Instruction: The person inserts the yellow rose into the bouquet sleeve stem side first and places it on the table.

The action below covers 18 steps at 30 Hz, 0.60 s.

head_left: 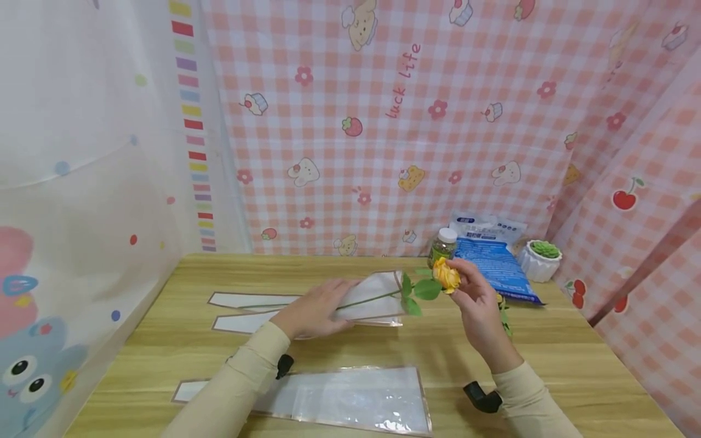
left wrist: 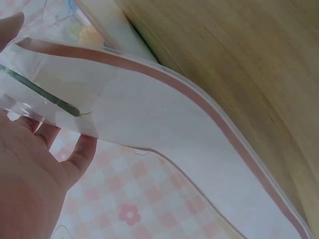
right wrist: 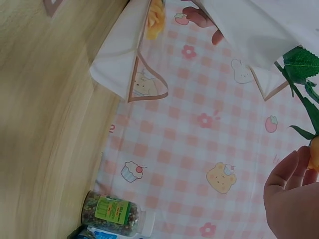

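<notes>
My left hand [head_left: 317, 310] grips a long white and clear flower sleeve [head_left: 378, 291] with a brown edge, held above the table. A green stem [left wrist: 42, 92] lies within that sleeve in the left wrist view, its cut end showing. At the sleeve's wide mouth, my right hand [head_left: 477, 301] pinches the yellow rose [head_left: 446, 275] by its bloom. Green leaves [head_left: 426, 289] stand out just past the mouth. Another yellow bloom [right wrist: 155, 21] shows in a sleeve in the right wrist view; the head view hides it.
A flat sleeve [head_left: 356, 395] lies at the front of the table, with narrow sleeve ends [head_left: 241, 323] behind my left forearm. At the back right stand a jar [head_left: 442, 246], a blue bag [head_left: 490, 261] and a potted succulent [head_left: 541, 261]. Leaves [head_left: 505, 319] lie behind my right hand.
</notes>
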Tool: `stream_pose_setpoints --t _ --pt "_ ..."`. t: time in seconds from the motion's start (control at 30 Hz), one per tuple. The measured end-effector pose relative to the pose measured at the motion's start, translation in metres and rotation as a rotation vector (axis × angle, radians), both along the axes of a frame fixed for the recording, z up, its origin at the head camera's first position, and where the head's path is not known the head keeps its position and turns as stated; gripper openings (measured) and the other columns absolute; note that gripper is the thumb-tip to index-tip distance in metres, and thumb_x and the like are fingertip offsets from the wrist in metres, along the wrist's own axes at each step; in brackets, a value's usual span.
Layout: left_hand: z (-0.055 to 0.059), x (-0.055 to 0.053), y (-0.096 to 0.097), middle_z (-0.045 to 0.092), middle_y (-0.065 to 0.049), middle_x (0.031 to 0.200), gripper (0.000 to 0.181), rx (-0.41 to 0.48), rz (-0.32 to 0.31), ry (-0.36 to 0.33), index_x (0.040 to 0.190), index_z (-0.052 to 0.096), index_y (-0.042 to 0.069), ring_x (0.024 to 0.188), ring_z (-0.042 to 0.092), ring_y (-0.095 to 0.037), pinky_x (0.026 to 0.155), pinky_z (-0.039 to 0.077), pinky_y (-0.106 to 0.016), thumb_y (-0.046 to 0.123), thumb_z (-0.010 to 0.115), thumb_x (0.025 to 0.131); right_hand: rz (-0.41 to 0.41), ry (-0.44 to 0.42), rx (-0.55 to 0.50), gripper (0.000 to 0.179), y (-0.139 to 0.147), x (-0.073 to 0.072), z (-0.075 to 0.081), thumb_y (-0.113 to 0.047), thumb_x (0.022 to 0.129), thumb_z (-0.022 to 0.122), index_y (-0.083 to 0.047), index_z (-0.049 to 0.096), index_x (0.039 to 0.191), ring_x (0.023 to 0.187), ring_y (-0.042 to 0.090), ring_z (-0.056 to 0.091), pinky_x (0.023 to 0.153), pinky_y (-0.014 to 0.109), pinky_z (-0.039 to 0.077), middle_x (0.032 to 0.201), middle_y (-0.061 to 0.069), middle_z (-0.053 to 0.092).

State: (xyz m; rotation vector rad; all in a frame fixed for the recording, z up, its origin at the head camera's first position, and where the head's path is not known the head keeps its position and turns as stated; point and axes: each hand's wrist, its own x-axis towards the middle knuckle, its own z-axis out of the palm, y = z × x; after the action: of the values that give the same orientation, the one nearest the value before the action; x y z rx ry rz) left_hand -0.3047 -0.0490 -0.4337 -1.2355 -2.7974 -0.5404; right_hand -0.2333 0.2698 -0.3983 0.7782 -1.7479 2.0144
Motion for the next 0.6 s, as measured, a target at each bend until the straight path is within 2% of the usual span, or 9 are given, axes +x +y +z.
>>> stream_pose_setpoints --t 0.17,0.27,0.43,0.6 --pt "-0.0006 -0.0007 0.001 0.044 -0.008 0.153 0.082 0.0 0.0 -0.001 0.16 0.029 0.016 0.14 0.042 -0.026 0.114 0.036 -0.047 0.046 0.067 0.094 0.015 0.066 -0.006 0.045 0.0003 -0.0008 0.0017 0.021 0.093 0.041 0.005 0.058 0.131 0.127 0.017 0.051 0.099 0.023 0.048 0.136 0.01 0.047" --pt "-0.0027 -0.0024 0.001 0.044 -0.007 0.153 0.082 -0.003 0.0 0.002 0.16 0.029 0.017 0.141 0.041 -0.025 0.114 0.035 -0.046 0.046 0.067 0.094 0.002 0.06 -0.004 0.041 0.0009 -0.0004 0.0017 0.021 0.094 0.043 0.005 0.06 0.128 0.125 0.019 0.051 0.099 0.024 0.048 0.135 0.008 0.049" --pt "-0.0043 -0.004 0.0011 0.043 -0.005 0.154 0.082 -0.004 -0.006 0.012 0.16 0.028 0.018 0.142 0.04 -0.023 0.115 0.035 -0.045 0.047 0.067 0.094 -0.063 -0.03 0.05 0.039 0.002 0.0006 0.0011 0.018 0.096 0.046 0.007 0.056 0.131 0.124 0.017 0.054 0.098 0.024 0.049 0.136 0.009 0.048" --pt "-0.0037 -0.0046 0.0023 0.045 -0.005 0.151 0.081 -0.004 -0.027 0.046 0.159 0.029 0.017 0.14 0.042 -0.023 0.114 0.036 -0.045 0.044 0.068 0.093 -0.131 -0.14 0.136 0.039 0.0024 0.0005 0.0025 0.007 0.101 0.047 0.005 0.048 0.14 0.114 0.011 0.057 0.087 0.022 0.052 0.132 0.002 0.053"
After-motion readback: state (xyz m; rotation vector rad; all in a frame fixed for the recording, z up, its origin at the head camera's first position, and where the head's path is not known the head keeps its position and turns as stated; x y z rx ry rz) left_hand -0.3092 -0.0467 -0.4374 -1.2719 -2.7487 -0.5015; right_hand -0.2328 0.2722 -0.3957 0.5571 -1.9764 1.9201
